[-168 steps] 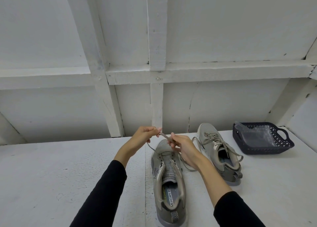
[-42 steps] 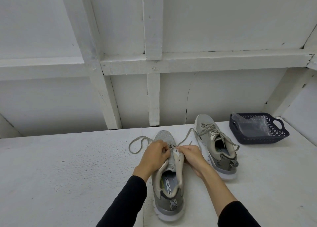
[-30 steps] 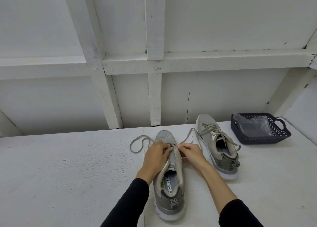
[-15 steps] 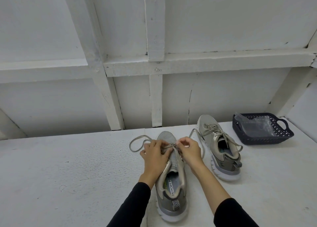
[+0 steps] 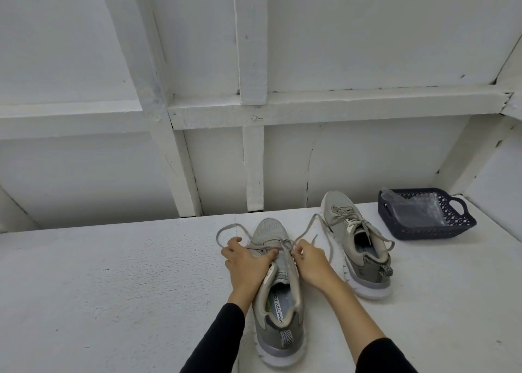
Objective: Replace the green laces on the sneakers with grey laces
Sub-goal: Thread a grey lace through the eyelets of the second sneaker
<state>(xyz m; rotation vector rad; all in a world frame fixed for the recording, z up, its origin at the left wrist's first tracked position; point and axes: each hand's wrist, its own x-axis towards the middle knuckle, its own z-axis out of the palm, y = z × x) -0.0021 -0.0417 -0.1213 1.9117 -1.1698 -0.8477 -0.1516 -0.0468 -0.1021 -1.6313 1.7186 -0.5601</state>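
Note:
A grey sneaker point(image 5: 278, 310) stands on the white table point(image 5: 113, 288), toe pointing away from me. A grey lace point(image 5: 228, 230) runs through its front eyelets, one end looping out to the left and the other end trailing right. My left hand point(image 5: 245, 262) lies over the sneaker's left side, fingers on the lace across the tongue. My right hand point(image 5: 310, 262) pinches the lace at the right eyelets. A second grey sneaker point(image 5: 357, 245), laced in grey, stands to the right.
A dark blue plastic basket point(image 5: 423, 217) holding a clear plastic bag sits at the back right of the table. A white wall with wooden beams point(image 5: 251, 158) rises straight behind the table.
Five seconds ago both hands held the lace up above the toe. They have since come down onto the sneaker's eyelets; the lace ends now lie on the table either side.

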